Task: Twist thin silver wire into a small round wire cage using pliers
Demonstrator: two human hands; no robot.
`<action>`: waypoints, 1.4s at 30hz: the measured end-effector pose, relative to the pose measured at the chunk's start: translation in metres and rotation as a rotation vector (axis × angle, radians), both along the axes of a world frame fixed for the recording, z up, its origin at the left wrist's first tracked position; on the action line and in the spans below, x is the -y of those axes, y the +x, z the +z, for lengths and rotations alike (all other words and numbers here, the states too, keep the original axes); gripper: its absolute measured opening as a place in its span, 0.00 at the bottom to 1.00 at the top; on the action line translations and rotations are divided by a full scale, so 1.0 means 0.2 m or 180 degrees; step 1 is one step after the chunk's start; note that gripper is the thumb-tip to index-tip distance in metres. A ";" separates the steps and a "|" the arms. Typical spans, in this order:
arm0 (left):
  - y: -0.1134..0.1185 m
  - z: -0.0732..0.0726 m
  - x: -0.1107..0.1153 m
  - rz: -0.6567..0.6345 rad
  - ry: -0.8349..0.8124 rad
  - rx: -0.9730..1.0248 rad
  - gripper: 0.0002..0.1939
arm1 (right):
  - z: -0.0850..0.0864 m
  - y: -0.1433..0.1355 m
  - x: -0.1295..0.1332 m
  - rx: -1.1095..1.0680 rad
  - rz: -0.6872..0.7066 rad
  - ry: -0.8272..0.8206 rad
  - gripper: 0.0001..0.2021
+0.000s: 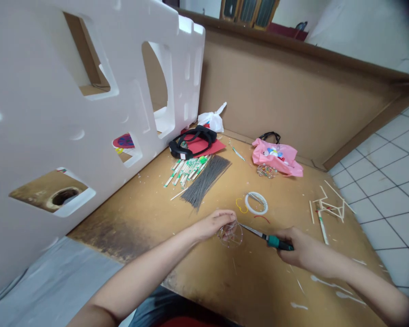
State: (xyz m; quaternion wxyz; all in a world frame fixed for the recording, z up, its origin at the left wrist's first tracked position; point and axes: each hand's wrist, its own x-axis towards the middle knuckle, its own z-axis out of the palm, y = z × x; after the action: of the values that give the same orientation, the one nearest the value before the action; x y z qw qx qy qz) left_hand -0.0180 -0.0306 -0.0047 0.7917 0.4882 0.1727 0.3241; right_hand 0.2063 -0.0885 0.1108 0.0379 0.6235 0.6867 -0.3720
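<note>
My left hand [221, 223] pinches a small round cage of thin wire [236, 238] above the front of the table. Gripped in my right hand [295, 247] is a pair of long-nose pliers [276, 242] with green and black handles. The tips of the pliers point left and meet the upper edge of the wire cage, close to my left fingertips. Whether the jaws are closed on a wire is too small to tell. Just beyond lie a white ring [256, 194] with thin pieces inside it, a yellow wire loop [241, 205] and a short red wire [261, 218].
A bundle of grey wires [206, 181] lies beside wrapped chopsticks [187, 170] and a black head strap [191, 143]. Farther right are a pink bag [276, 156], another wire shape [266, 170] and a stick frame [330, 209]. A white plastic panel [122, 113] stands at left.
</note>
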 end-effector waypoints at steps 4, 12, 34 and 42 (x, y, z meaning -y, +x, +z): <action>0.01 0.00 0.00 -0.0017 -0.0060 0.0090 0.17 | 0.01 -0.01 0.03 0.0661 0.0302 0.0596 0.05; 0.03 0.00 0.00 0.0323 0.0082 -0.0093 0.17 | -0.02 -0.10 0.13 0.2208 0.0776 0.1861 0.07; -0.01 0.06 -0.02 -0.0282 -0.1568 0.1153 0.15 | -0.51 0.02 0.06 0.1489 0.0060 0.1696 0.15; -0.02 0.06 -0.03 -0.0224 -0.1793 0.1057 0.15 | -0.60 -0.02 0.04 0.1614 0.0295 0.2110 0.14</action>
State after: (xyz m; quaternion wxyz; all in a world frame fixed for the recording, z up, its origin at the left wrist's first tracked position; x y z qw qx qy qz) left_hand -0.0211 -0.0251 0.0070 0.9237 0.1962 0.1071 0.3112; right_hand 0.2031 -0.0960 -0.0094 0.0198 0.6422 0.7654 0.0364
